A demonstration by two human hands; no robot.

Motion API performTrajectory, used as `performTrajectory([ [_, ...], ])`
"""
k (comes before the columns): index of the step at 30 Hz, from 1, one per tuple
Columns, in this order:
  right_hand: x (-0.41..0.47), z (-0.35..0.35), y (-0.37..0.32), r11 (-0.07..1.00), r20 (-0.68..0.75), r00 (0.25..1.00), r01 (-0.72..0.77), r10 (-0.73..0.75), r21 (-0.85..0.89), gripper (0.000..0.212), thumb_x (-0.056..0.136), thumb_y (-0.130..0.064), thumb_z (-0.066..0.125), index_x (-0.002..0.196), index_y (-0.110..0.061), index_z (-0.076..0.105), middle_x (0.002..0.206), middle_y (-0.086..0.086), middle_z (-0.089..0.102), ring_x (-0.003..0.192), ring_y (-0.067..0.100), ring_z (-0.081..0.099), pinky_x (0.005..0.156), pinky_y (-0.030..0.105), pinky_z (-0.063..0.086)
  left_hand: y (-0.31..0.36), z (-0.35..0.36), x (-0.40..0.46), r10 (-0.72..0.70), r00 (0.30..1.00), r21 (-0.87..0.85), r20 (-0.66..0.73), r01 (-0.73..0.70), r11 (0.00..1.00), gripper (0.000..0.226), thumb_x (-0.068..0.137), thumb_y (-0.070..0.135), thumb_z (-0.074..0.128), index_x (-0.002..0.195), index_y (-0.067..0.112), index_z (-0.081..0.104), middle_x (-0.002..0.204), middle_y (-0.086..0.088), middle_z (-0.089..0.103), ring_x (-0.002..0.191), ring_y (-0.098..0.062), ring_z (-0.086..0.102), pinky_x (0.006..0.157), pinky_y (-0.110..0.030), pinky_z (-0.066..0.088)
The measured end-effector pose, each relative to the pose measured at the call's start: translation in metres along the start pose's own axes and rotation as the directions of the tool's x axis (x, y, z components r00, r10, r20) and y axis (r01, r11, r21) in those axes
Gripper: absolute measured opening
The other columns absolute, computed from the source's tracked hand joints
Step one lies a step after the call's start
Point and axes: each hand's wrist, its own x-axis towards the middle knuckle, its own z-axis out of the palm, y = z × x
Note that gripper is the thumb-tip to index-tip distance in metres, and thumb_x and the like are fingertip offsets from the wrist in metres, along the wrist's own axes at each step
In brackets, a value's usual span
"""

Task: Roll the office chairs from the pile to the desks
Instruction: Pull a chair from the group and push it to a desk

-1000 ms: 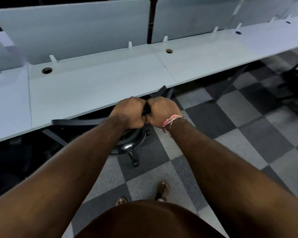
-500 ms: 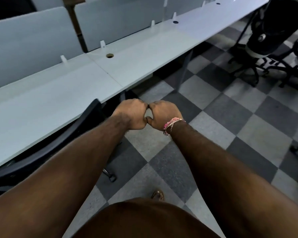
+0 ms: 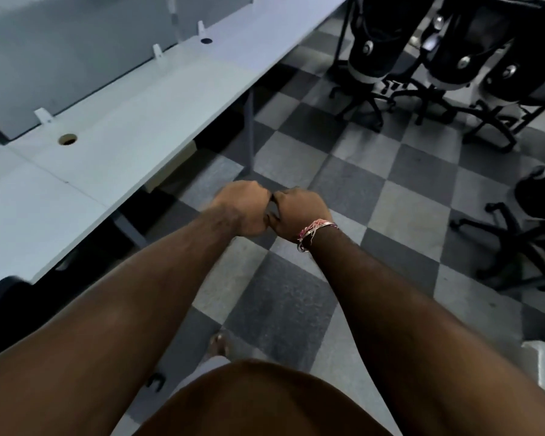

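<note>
Hands are off the chair now — a second ago the left hand (image 3: 244, 206) and right hand (image 3: 296, 212) gripped its black backrest, and now both are fists holding nothing, knuckles touching over the checkered floor (image 3: 400, 212). The view has swung right: the parked chair (image 3: 0, 297) slips to the lower left edge under the desk (image 3: 132, 121) — and the pile of chairs (image 3: 447, 55) fills the upper right.

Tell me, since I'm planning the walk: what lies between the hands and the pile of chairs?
Head view: only bare checkered floor lies between the fisted left hand and right hand and the pile of chairs.
</note>
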Motion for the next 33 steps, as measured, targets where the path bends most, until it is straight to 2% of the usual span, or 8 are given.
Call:
performTrajectory([
  [5,0.035,0.012,0.058,0.995,0.044,0.994,-0.1,0.1,0.007,0.034,0.089,-0.045,0.055,0.113,-0.021,0.064,0.105,0.003,0.069,0.096,0.027,0.065,0.071,0.035,0.049,0.014,-0.003,0.081,0.114,0.993,0.084,-0.016,-0.112,0.99,0.02,0.092,0.033,0.063,0.106,0.021,0.07,0.103,-0.003,0.071,0.094,-0.026,0.07,0.073,-0.035,0.051],
  [10,0.097,0.033,0.135,0.98,0.074,0.978,-0.193,0.196,-0.036,0.029,0.089,-0.041,0.055,0.111,-0.025,0.067,0.102,0.0,0.07,0.093,0.026,0.066,0.063,0.032,0.039,0.015,-0.004,0.195,0.242,0.969,0.045,-0.053,-0.239,0.97,0.027,0.093,0.04,0.06,0.107,0.02,0.071,0.107,-0.004,0.072,0.097,-0.027,0.07,0.078,-0.039,0.055],
  [13,0.143,0.039,0.181,0.965,0.106,0.959,-0.26,0.262,-0.031,0.028,0.088,-0.042,0.054,0.107,-0.026,0.068,0.1,-0.001,0.07,0.091,0.026,0.068,0.065,0.032,0.046,0.013,-0.015,0.266,0.288,0.957,0.022,-0.019,-0.288,0.957,0.024,0.09,0.037,0.062,0.103,0.019,0.071,0.105,-0.006,0.072,0.094,-0.031,0.07,0.081,-0.043,0.06],
  [17,0.203,0.035,0.241,0.939,0.128,0.931,-0.342,0.341,-0.016,0.029,0.088,-0.044,0.054,0.108,-0.027,0.068,0.098,0.001,0.071,0.09,0.028,0.067,0.069,0.034,0.049,0.01,-0.037,0.361,0.332,0.943,0.019,0.013,-0.332,0.943,0.028,0.088,0.038,0.064,0.111,0.024,0.071,0.108,-0.004,0.071,0.097,-0.029,0.07,0.077,-0.041,0.059],
  [20,0.239,0.035,0.283,0.924,0.119,0.917,-0.382,0.381,-0.017,0.028,0.09,-0.044,0.053,0.107,-0.026,0.066,0.098,0.002,0.071,0.089,0.027,0.067,0.068,0.034,0.049,0.01,-0.051,0.422,0.372,0.928,0.042,0.014,-0.372,0.927,0.028,0.09,0.038,0.064,0.113,0.023,0.071,0.105,-0.003,0.069,0.091,-0.026,0.069,0.071,-0.038,0.057],
  [25,0.3,0.048,0.366,0.914,0.115,0.906,-0.404,0.407,-0.048,0.031,0.091,-0.045,0.051,0.105,-0.023,0.068,0.099,0.001,0.07,0.089,0.026,0.068,0.065,0.033,0.047,0.021,-0.068,0.527,0.439,0.898,0.108,0.026,-0.439,0.892,0.024,0.092,0.032,0.063,0.111,0.02,0.071,0.104,-0.004,0.07,0.084,-0.025,0.066,0.063,-0.035,0.045],
  [29,0.359,0.062,0.45,0.914,0.136,0.904,-0.403,0.406,-0.049,0.031,0.092,-0.046,0.051,0.106,-0.024,0.067,0.097,0.001,0.07,0.087,0.026,0.067,0.064,0.032,0.046,0.033,-0.081,0.628,0.457,0.889,0.108,0.022,-0.456,0.883,0.023,0.092,0.036,0.065,0.109,0.022,0.072,0.084,0.003,0.06,0.076,-0.019,0.063,0.068,-0.035,0.057],
  [33,0.414,0.07,0.535,0.91,0.11,0.904,-0.415,0.413,-0.009,0.031,0.09,-0.046,0.056,0.11,-0.025,0.068,0.097,0.0,0.07,0.087,0.024,0.066,0.068,0.033,0.051,0.046,-0.098,0.727,0.446,0.895,0.085,0.01,-0.445,0.891,0.022,0.091,0.036,0.068,0.105,0.021,0.072,0.082,0.004,0.062,0.073,-0.018,0.065,0.072,-0.038,0.062],
])
